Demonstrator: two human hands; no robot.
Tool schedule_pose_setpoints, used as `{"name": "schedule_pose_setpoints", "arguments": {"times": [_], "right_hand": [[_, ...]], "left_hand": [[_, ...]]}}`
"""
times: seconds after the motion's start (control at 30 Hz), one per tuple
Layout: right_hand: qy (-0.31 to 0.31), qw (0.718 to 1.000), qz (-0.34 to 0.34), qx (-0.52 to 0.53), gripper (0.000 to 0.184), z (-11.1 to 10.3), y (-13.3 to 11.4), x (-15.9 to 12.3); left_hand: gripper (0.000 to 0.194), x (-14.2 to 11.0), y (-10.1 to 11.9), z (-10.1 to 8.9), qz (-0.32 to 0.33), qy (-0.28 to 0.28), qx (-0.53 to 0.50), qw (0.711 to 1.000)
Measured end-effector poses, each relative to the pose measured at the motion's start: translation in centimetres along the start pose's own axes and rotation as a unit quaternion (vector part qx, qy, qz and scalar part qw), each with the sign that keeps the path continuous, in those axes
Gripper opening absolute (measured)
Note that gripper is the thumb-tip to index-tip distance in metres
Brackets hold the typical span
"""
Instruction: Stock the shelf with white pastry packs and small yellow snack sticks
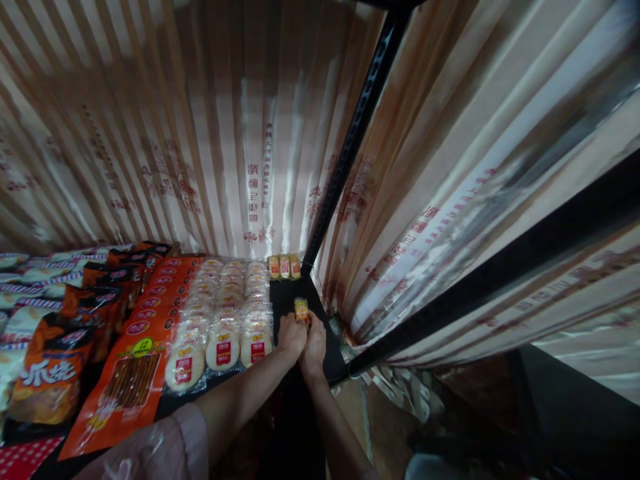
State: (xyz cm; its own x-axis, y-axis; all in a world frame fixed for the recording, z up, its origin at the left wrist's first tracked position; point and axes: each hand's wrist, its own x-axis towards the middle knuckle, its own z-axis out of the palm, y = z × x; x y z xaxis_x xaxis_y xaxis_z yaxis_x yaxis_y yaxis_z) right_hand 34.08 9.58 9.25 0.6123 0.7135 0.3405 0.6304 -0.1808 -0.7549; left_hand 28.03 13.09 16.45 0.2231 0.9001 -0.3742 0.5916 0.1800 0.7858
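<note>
Both my hands meet over the black shelf [285, 293] near its right corner. A small yellow snack packet [301, 309] sticks up between them. My left hand [292, 335] closes on it from the left, and my right hand [314, 339] closes on it from the right. Behind, against the curtain, three similar small packets [285, 267] stand side by side. Immediately left of my hands are rows of round, clear-wrapped flat cakes [223, 347] with red labels. My fingers hide the lower part of the held packet.
Orange flat snack bags [133, 373] lie left of the cakes, then orange-black bags [53, 373] and white-blue packs [25, 300]. A black metal post [350, 140] rises at the corner, and a black rail [480, 287] slants along the right. Pleated printed curtains [220, 133] hang behind.
</note>
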Motion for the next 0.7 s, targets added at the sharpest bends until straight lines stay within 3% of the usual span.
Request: {"name": "schedule_pose_setpoints", "arguments": {"times": [0.53, 0.7], "right_hand": [[0.018, 1.0, -0.008, -0.005, 0.041, 2.8, 0.9, 3.6], [0.004, 1.0, -0.015, -0.013, 0.041, 3.5, 0.9, 4.3]], "left_hand": [[0.031, 4.0, 1.3, 0.2, 0.026, 0.023, 0.008, 0.999], [0.027, 4.3, 1.7, 1.3, 0.077, 0.011, -0.026, 0.997]]}}
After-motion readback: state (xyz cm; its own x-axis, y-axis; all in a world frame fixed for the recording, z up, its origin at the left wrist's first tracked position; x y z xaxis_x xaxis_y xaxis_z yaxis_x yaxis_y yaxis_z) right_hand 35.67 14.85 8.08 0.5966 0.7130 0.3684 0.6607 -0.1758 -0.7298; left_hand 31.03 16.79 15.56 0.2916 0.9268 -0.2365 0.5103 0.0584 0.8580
